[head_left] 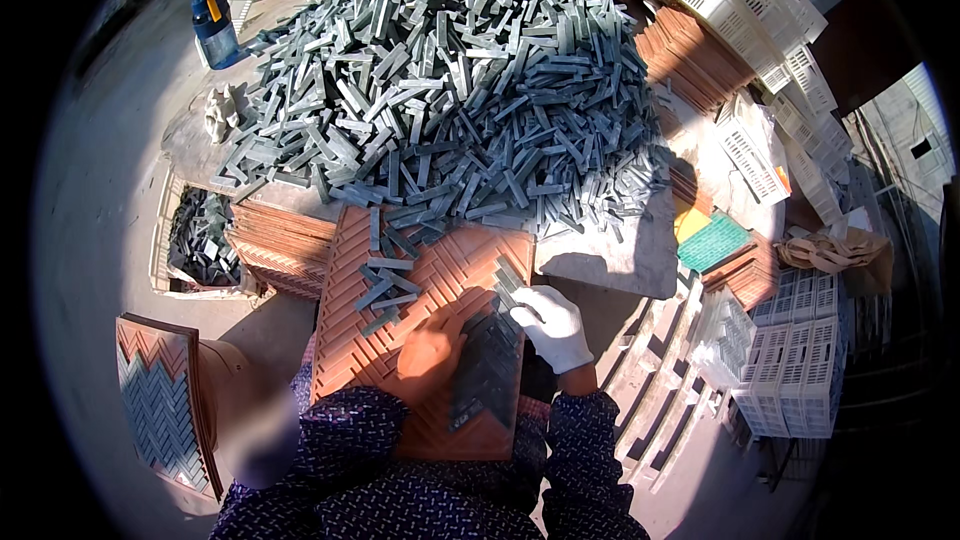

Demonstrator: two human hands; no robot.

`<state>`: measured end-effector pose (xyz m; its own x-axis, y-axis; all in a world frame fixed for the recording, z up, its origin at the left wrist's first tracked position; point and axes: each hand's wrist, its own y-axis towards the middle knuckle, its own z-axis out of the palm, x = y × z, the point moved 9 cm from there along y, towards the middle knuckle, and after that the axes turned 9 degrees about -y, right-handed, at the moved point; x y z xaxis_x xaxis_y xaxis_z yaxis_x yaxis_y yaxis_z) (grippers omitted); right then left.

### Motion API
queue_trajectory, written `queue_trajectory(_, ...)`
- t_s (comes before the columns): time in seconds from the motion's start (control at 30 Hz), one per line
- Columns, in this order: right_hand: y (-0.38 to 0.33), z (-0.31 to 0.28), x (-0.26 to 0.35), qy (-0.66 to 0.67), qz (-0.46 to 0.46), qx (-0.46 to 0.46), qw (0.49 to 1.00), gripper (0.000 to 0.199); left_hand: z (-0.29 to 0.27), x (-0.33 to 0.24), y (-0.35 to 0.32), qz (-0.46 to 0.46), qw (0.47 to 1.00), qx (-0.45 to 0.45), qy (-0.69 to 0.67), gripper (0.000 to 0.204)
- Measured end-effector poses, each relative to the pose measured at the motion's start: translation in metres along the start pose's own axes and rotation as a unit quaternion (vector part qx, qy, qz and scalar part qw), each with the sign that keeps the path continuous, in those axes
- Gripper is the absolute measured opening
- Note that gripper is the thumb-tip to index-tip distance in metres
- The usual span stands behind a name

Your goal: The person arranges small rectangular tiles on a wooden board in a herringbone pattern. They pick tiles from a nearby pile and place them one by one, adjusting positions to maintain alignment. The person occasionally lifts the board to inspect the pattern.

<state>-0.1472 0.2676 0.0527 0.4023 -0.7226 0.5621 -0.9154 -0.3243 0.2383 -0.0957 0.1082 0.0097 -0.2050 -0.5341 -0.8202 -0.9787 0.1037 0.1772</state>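
Note:
A terracotta-coloured tray (340, 315) with herringbone grooves lies before me. Dark grey stone strips (487, 370) fill part of its right side in a zigzag pattern. My right hand (553, 327), in a white glove, is closed on a few lighter grey strips (507, 275) at the tray's right edge. My bare left hand (430, 348) bends over the tray, beside the laid strips; its fingertips are in shadow and I cannot make out what they hold. Several loose strips (388, 280) lie on the tray's left half.
A big heap of grey strips (440, 80) covers the table (620, 265) ahead. Stacked trays (280, 245) and a crate of dark pieces (160, 270) stand left; a filled tray (165, 410) is lower left. White crates (790, 370) and a slatted pallet (660, 380) are right.

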Motion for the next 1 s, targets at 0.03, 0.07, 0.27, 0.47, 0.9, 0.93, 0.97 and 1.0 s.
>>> queue_trajectory(0.03, 0.0, 0.001, 0.001, 0.004, 0.0, -0.003, 1.0, 0.017, 0.002, 0.002, 0.001, -0.011, 1.0, 0.005, 0.0, 0.022)
queue_trajectory(0.07, -0.001, 0.004, 0.003, -0.007, -0.003, 0.004, 1.0, 0.016, 0.005, 0.006, 0.003, -0.022, 1.0, 0.01, 0.0, 0.022)
queue_trajectory(0.27, -0.018, 0.03, 0.01, -0.061, -0.055, -0.007, 0.997, 0.013, 0.014, 0.009, 0.011, 0.01, 1.0, 0.004, 0.001, 0.02)
queue_trajectory(0.47, -0.025, 0.054, 0.012, -0.184, -0.005, 0.027, 0.983, 0.011, -0.007, -0.001, -0.005, 0.072, 0.997, -0.021, -0.032, 0.018)
queue_trajectory(0.9, 0.052, 0.041, -0.01, -0.109, 0.046, 0.006, 0.993, 0.014, 0.007, -0.023, -0.027, 0.23, 0.962, 0.083, 0.119, 0.031)
queue_trajectory(0.93, 0.062, 0.035, -0.01, -0.119, 0.043, -0.04, 0.991, 0.014, 0.008, -0.021, -0.022, 0.221, 0.968, 0.084, 0.078, 0.032)
queue_trajectory(0.97, 0.07, 0.034, -0.008, -0.141, 0.031, -0.052, 0.988, 0.014, 0.002, -0.018, -0.012, 0.216, 0.972, 0.058, 0.068, 0.031)
queue_trajectory(1.0, 0.078, 0.033, -0.005, -0.163, 0.019, -0.064, 0.984, 0.015, -0.006, -0.014, 0.003, 0.211, 0.975, 0.032, 0.056, 0.029)
